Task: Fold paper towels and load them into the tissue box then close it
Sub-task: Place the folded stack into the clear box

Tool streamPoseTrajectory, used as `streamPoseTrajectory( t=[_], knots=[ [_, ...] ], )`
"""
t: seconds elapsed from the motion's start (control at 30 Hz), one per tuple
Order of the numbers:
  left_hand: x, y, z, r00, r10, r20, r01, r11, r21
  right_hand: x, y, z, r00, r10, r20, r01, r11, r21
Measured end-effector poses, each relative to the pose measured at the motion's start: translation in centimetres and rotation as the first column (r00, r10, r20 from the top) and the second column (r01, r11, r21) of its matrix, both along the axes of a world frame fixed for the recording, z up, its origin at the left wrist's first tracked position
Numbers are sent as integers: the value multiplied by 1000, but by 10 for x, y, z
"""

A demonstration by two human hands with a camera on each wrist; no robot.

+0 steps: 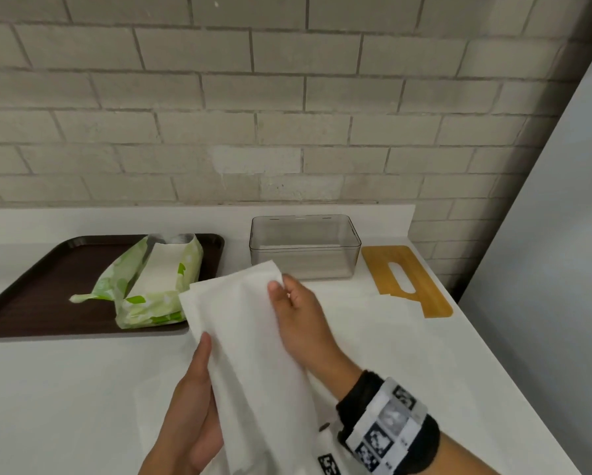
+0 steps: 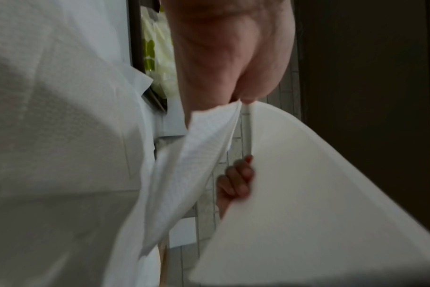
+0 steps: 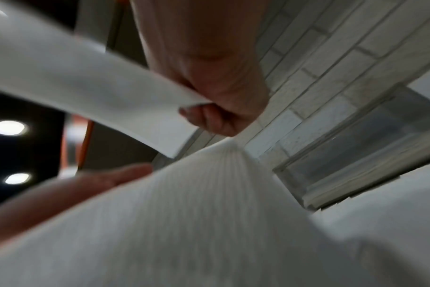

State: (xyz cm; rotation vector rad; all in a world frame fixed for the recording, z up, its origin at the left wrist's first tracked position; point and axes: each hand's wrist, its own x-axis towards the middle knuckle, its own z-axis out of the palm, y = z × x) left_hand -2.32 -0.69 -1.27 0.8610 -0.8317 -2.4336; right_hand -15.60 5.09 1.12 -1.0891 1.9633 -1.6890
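Observation:
A white paper towel (image 1: 250, 337) hangs lifted above the counter between both hands. My right hand (image 1: 281, 286) pinches its top corner, seen close in the right wrist view (image 3: 197, 106). My left hand (image 1: 204, 347) holds its left edge, thumb on the front and fingers behind; in the left wrist view the left hand (image 2: 241, 99) pinches the sheet's edge (image 2: 209, 136). The clear tissue box (image 1: 305, 248) stands open and looks empty just behind the towel, also in the right wrist view (image 3: 356, 147). Its wooden lid (image 1: 404, 279) with a slot lies flat to the box's right.
A dark brown tray (image 1: 48, 275) at the left holds an opened green packet (image 1: 150, 282) of paper towels. Another white sheet (image 1: 383, 323) lies flat on the white counter (image 1: 65, 389), overlapping the lid's near edge. A brick wall runs behind; the counter's edge falls away at the right.

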Motion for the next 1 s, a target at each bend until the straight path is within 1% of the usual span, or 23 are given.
streamPoseTrajectory(
  t=[0.03,0.07,0.13,0.2,0.23,0.3,0.37,0.43,0.5,0.57,0.6,0.63,0.67,0.73,0.77,0.8,0.87,0.9,1.0],
  knots=[
    [0,2,-1,999,-25,-23,26,1000,13,5,-4,-5,997,-48,-62,53,996,68],
    [0,4,-2,998,-46,-44,48,998,37,8,-7,-9,993,-63,-98,75,989,127],
    [3,10,-2,996,-56,-76,61,996,67,12,-11,-9,995,-5,-103,29,971,238],
    [6,9,-7,996,-28,-83,31,999,31,7,-15,-4,995,48,-87,-19,951,308],
    [8,6,-11,998,2,-65,-2,1000,-2,1,-17,0,997,50,-65,-28,950,310],
    [15,-1,-18,996,70,-48,-71,997,-21,-16,-24,4,1000,21,9,-23,954,300],
    [23,-7,-20,991,113,-68,-116,993,-35,-39,-34,1,995,-43,93,13,955,295],
    [32,-11,-20,987,142,-76,-147,988,-56,-61,-44,-9,978,-105,180,38,939,341],
    [41,-15,-23,985,161,-66,-167,982,-87,-75,-55,-23,972,-118,203,6,877,481],
    [49,-17,-23,984,175,-37,-179,977,-120,-79,-63,-37,969,-109,220,-61,762,645],
    [52,-18,-23,984,177,-18,-178,975,-134,-78,-67,-44,966,-109,235,-87,715,693],
    [55,-18,-22,984,179,-6,-178,974,-141,-76,-70,-49,967,-98,237,-106,686,719],
    [57,-18,-21,983,182,10,-178,973,-148,-72,-72,-51,976,-71,207,-110,659,744],
    [62,-18,-19,979,198,56,-185,967,-172,-62,-77,-49,997,42,62,-75,578,812],
    [63,-18,-18,978,195,78,-179,967,-182,-58,-80,-48,994,106,-15,-46,544,838],
    [65,-18,-18,975,198,101,-175,965,-195,-55,-83,-50,986,152,-71,-20,527,850],
    [66,-18,-16,970,212,117,-182,957,-227,-52,-90,-55,973,181,-142,24,532,847],
    [67,-17,-14,968,220,121,-188,954,-233,-52,-92,-57,972,170,-161,39,560,827],
    [66,-16,-14,972,207,108,-185,965,-189,-57,-92,-53,985,116,-126,8,703,712]
  ],
)
